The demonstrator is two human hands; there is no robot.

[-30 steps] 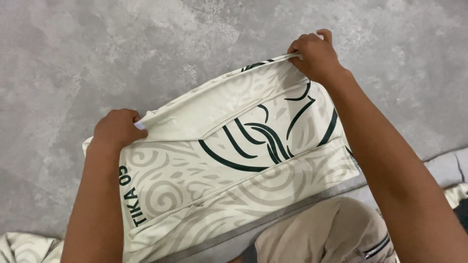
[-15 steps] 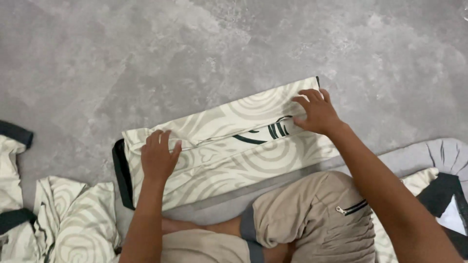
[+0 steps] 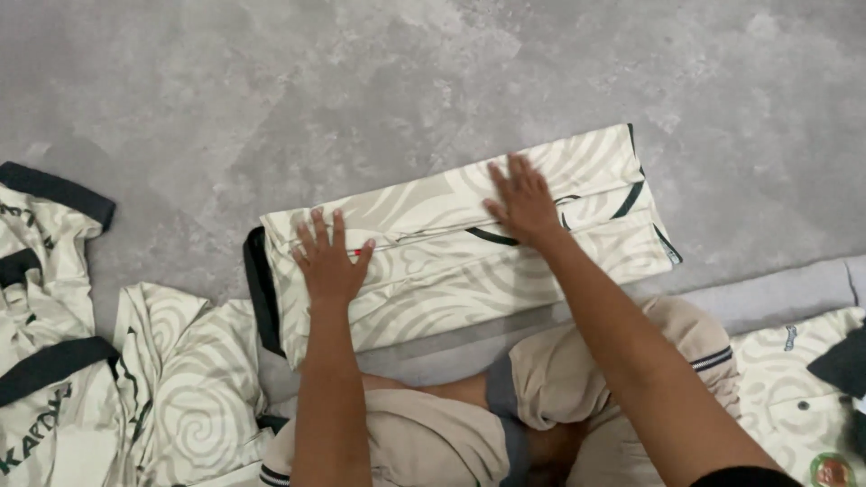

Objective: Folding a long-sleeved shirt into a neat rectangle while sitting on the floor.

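A folded shirt (image 3: pixel 451 261) lies flat on the grey floor (image 3: pixel 271 90), just in front of the person's bent knees. The shirt is cream-white with a pale beige swirl pattern, thin dark green curved lines near its right end, and a dark green trim at both short ends. It forms a long rectangle, slightly tilted, with the right end farther away. The left hand (image 3: pixel 329 257) rests flat on the left part of the shirt, fingers spread and open, its grip holding nothing. The right hand (image 3: pixel 523 203) presses flat on the right part, also open with fingers spread. More shirts of the same pattern (image 3: pixel 99 361) lie in a loose heap at the left, apart from the folded one.
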